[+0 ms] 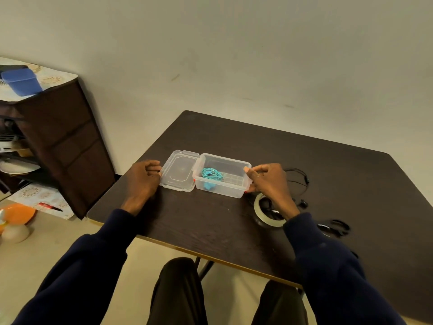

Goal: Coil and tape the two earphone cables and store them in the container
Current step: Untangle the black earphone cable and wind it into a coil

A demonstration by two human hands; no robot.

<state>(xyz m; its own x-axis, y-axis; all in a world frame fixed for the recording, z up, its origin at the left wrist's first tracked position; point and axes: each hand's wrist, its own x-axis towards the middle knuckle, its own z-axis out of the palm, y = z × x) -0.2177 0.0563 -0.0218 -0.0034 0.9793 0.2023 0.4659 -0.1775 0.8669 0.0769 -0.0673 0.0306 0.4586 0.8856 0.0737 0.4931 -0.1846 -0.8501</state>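
You see teal cable (212, 175) in clear container (222, 191) | black cable (297, 170) right of container | dark-brown wood-grain worktop (210, 221)

Left hand (145, 178) curled, perhaps gripping, right hand (267, 179) pinching

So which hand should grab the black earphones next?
Probably the right hand: the black earphones lie just past it, while the left hand sits at the lid, across the container.

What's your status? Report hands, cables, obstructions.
Right hand grips container end; left hand at lid edge, grip unclear. Teal cable inside, black cable loose on table. Tape roll under right wrist.
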